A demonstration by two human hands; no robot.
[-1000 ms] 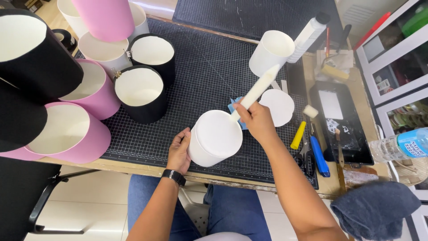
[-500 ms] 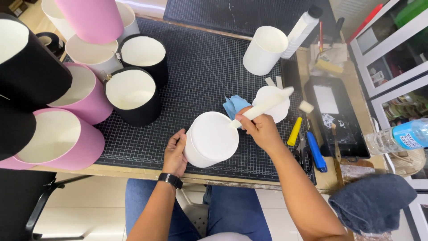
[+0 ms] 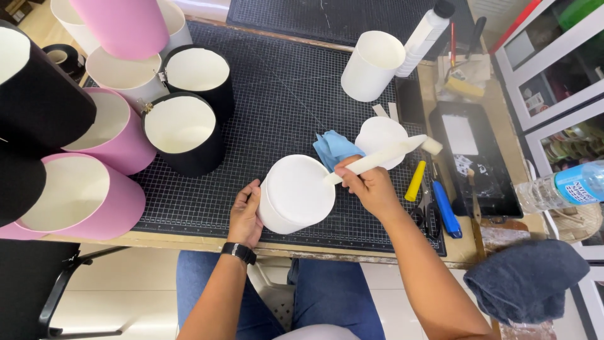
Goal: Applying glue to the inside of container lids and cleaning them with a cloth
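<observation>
A white round box (image 3: 297,194) lies tilted on the black cutting mat (image 3: 283,107), its flat closed end facing up. My left hand (image 3: 245,214) grips its left side. My right hand (image 3: 371,186) holds a long cream flat stick (image 3: 384,156), one end resting on the box's right edge and the other pointing right. Behind the hand lie a crumpled blue cloth (image 3: 335,149) and a white cardboard disc (image 3: 380,135).
Pink, black and white round boxes (image 3: 182,129) crowd the left side. A white cylinder (image 3: 371,66) and a glue bottle (image 3: 428,28) stand at the back. A black tray (image 3: 469,157), yellow and blue tools (image 3: 443,208), a water bottle (image 3: 560,186) and a grey cloth (image 3: 525,280) lie right.
My right hand has swung the cream stick down from pointing up at the far white cylinder to lying nearly flat across the box's edge. The box has tipped slightly.
</observation>
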